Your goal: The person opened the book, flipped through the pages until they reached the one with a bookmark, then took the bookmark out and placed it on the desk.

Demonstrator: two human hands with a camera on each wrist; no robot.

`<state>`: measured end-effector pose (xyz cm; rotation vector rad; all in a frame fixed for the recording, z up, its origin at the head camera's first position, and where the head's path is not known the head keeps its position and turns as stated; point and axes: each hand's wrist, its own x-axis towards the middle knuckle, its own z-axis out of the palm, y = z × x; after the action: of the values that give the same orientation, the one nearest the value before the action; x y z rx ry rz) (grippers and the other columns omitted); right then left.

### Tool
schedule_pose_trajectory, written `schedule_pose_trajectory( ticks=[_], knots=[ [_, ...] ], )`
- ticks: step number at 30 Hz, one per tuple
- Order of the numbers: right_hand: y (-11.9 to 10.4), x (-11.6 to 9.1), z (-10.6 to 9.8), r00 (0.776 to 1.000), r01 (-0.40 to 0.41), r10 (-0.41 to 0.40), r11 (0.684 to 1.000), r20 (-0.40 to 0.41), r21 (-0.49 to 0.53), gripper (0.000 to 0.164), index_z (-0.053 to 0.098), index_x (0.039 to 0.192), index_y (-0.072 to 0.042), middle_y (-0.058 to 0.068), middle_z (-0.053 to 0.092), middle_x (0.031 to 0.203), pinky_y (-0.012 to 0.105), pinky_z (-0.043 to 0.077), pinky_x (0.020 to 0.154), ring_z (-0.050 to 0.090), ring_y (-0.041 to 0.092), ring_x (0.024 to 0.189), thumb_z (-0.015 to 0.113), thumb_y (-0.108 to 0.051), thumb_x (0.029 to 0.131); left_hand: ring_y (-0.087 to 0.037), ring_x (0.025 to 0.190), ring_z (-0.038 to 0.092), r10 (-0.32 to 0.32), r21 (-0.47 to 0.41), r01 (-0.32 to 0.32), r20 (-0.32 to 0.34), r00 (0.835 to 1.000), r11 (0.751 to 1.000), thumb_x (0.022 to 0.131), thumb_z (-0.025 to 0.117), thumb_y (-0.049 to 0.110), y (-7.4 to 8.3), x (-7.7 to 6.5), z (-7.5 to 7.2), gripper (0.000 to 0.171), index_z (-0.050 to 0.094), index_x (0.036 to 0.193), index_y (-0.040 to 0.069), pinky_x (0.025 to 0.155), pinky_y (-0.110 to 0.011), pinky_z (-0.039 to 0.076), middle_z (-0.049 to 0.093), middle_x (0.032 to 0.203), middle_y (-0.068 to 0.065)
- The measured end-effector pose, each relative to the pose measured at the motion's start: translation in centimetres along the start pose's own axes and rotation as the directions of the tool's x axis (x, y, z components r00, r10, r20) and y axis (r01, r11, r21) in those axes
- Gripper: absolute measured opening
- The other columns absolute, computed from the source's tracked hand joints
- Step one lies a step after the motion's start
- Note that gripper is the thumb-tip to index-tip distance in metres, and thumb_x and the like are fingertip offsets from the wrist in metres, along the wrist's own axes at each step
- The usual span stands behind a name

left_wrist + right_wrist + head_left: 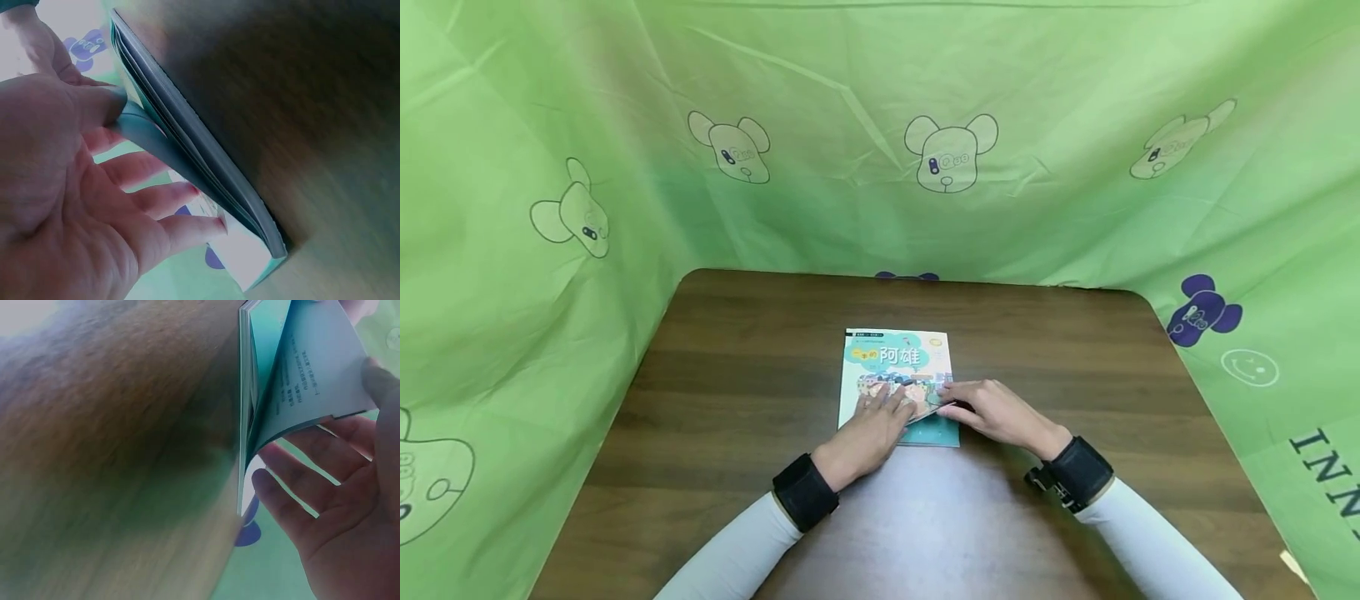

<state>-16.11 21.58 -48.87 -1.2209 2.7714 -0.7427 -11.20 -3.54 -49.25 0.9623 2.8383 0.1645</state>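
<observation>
A thin paperback picture book [891, 343] with a pale cover and Chinese lettering lies on the wooden table. My left hand [867, 435] rests on the lower left of its cover, fingers spread and fairly straight. At the lower right corner, my right hand [1003, 412] pinches the front cover between thumb and fingers and bends it up. Beneath the lifted corner a teal page [936, 431] shows. From the right wrist, the printed inside of the cover [312, 369] is visible, curving away from the pages. The left wrist view shows the left thumb [103, 105] at the raised cover edge.
The brown wood-grain table [737, 392] extends around the book on all sides. A green cloth [842, 225] with bear-head drawings hangs behind and at both sides. Each wrist wears a black band [806, 492]. A small pale object [1293, 567] lies at the right table edge.
</observation>
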Motion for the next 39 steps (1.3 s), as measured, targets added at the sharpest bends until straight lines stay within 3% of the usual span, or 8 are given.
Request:
schedule_pose_trajectory(
  ticks=[4,8,16,23,30,33,35,39],
  knots=[
    [0.0,-0.5,-0.1,0.999,-0.043,0.043,0.999,-0.004,-0.03,0.061,0.065,0.13,-0.008,0.005,0.068,0.125,0.039,0.052,0.091,0.063,0.016,0.114,0.055,-0.054,0.092,-0.039,0.143,0.03,-0.004,0.027,0.003,0.019,1.0,1.0,0.103,0.037,0.007,0.0,-0.1,0.2,0.044,0.04,0.146,0.012,0.106,-0.058,0.036,0.034,0.158,-0.017],
    [0.2,-1.3,-0.6,0.996,-0.091,0.089,0.993,-0.03,-0.076,0.075,0.054,0.141,-0.005,0.01,0.061,0.137,0.043,0.049,0.097,0.057,0.023,0.124,0.062,-0.056,0.086,-0.04,0.143,0.028,0.0,0.0,0.0,0.019,1.0,1.0,0.103,0.036,0.006,0.0,0.0,0.2,0.044,0.038,0.147,0.009,0.106,-0.058,0.036,0.033,0.158,-0.019],
    [0.5,-2.2,-0.7,0.984,-0.172,0.164,0.974,-0.065,-0.147,0.073,0.057,0.136,0.001,0.02,0.061,0.133,0.048,0.051,0.092,0.059,0.032,0.119,0.068,-0.05,0.085,-0.037,0.145,0.026,0.002,-0.119,-0.002,-0.004,1.0,0.993,0.103,0.037,0.006,-0.5,-0.4,0.0,0.053,0.027,0.154,0.008,0.108,-0.057,0.033,0.029,0.16,-0.017],
    [0.2,-2.1,0.3,0.996,-0.067,0.074,0.989,0.05,-0.129,0.081,0.048,0.144,0.001,0.021,0.047,0.148,0.047,0.038,0.108,0.043,0.03,0.137,0.067,-0.051,0.085,-0.038,0.141,0.035,0.029,-0.235,-0.068,-0.166,0.986,0.97,0.102,0.036,0.005,-1.4,-0.7,0.4,0.056,0.02,0.156,0.007,0.105,-0.057,0.037,0.036,0.156,-0.016],
    [0.2,-2.0,1.5,0.992,0.068,-0.056,0.991,0.111,-0.114,0.075,0.05,0.143,0.001,0.021,0.043,0.151,0.057,0.034,0.108,0.039,0.034,0.139,0.068,-0.045,0.086,-0.025,0.145,0.029,0.023,-0.374,-0.12,-0.254,0.967,0.92,0.104,0.036,0.011,-2.7,-1.1,0.1,0.065,0.003,0.16,0.014,0.112,-0.043,0.033,0.025,0.162,-0.011],
    [0.3,-2.0,1.6,0.991,0.078,-0.065,0.991,0.115,-0.113,0.075,0.048,0.145,-0.003,0.02,0.04,0.153,0.059,0.034,0.107,0.037,0.033,0.14,0.068,-0.045,0.087,-0.022,0.146,0.025,0.024,-0.371,-0.147,-0.316,0.948,0.917,0.103,0.039,0.011,-3.4,-1.5,-0.1,0.07,-0.001,0.16,0.018,0.111,-0.04,0.034,0.02,0.163,-0.013],
    [0.3,-1.9,1.6,0.992,0.083,-0.07,0.99,0.107,-0.117,0.075,0.048,0.145,-0.003,0.02,0.04,0.153,0.06,0.034,0.106,0.037,0.033,0.141,0.068,-0.044,0.086,-0.022,0.147,0.025,0.04,-0.332,-0.175,-0.376,0.926,0.927,0.102,0.042,0.01,-3.8,-1.7,-0.2,0.073,-0.002,0.16,0.017,0.109,-0.039,0.036,0.016,0.164,-0.015],
    [0.3,-1.9,1.7,0.992,0.091,-0.078,0.987,0.099,-0.13,0.074,0.049,0.144,-0.002,0.02,0.04,0.153,0.06,0.034,0.106,0.037,0.032,0.14,0.068,-0.043,0.086,-0.031,0.145,0.027,0.081,-0.237,-0.241,-0.536,0.841,0.941,0.095,0.055,0.005,-4.4,-2.1,-0.7,0.082,0.003,0.159,0.008,0.104,-0.042,0.042,0.01,0.163,-0.024]
  ],
)
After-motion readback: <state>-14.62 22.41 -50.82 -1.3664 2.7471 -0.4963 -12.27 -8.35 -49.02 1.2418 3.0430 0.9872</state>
